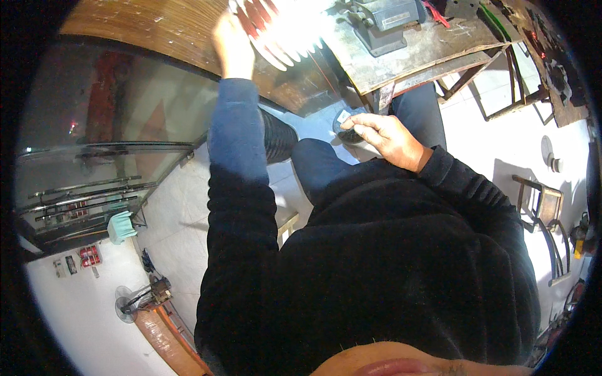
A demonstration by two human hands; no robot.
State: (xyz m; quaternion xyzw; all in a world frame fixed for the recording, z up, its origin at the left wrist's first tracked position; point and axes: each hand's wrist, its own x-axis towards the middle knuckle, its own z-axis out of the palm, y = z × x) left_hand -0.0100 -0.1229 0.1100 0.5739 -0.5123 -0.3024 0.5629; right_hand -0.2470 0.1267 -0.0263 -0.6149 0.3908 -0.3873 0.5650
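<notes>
Left hand [233, 47]: fingers lost in glare, grip unclear. Red-and-white striped thing [256, 24] beside it washed out, upper end out of view. Right hand [394, 143] partly covers dark round thing [350, 134]; whether touching, can't tell. Grey machine [396, 15] cut off at top. Red wall items [89, 255] too small to make out.

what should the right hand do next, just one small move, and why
I'd probably lift the right hand toward the red-and-white striped thing: the left hand is up at its edge, while the right is low, in front of the body, thumb and fingers drawn together. Whether they pinch anything is unclear.
</notes>
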